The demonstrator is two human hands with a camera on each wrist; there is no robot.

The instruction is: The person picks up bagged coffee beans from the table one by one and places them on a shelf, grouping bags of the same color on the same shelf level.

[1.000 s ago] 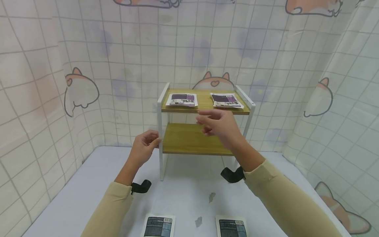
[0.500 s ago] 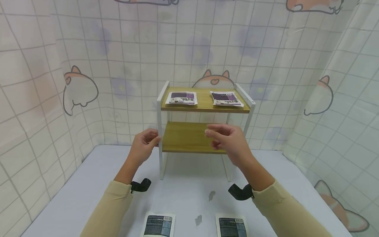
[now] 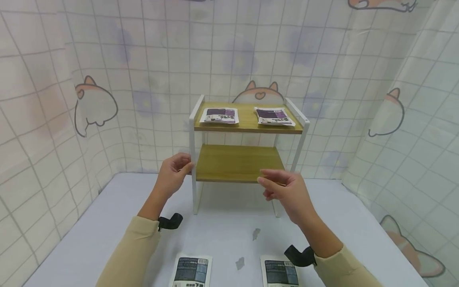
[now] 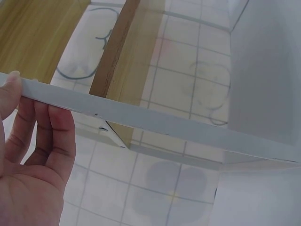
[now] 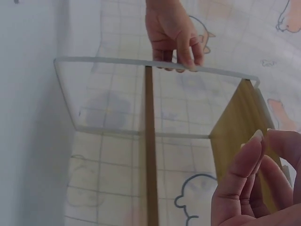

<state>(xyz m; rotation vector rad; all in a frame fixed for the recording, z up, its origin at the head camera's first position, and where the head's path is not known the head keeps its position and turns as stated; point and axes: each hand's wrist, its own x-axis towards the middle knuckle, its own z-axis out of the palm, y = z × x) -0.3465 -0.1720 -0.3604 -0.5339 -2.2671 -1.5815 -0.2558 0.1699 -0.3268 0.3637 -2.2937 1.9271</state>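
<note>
Pinching a white post [image 3: 192, 139], the left grip [image 3: 171, 175] holds the probably stiff, light rack [image 3: 234, 162] at a sound spot, the right grip [image 3: 288, 192] loosely curled, empty.

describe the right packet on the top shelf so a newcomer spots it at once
On the table stands a white-framed rack with a wooden top shelf. There, a purple-printed packet has a lookalike neighbour to its left; only this one lies beside the right rail.

No words are legible: upper packets [image 3: 219, 115] near the top shelf's [image 3: 247, 115] front edge and lower packets [image 3: 190, 272] (barcodes [image 3: 202, 261] at their corners) carry tiny print.
</note>
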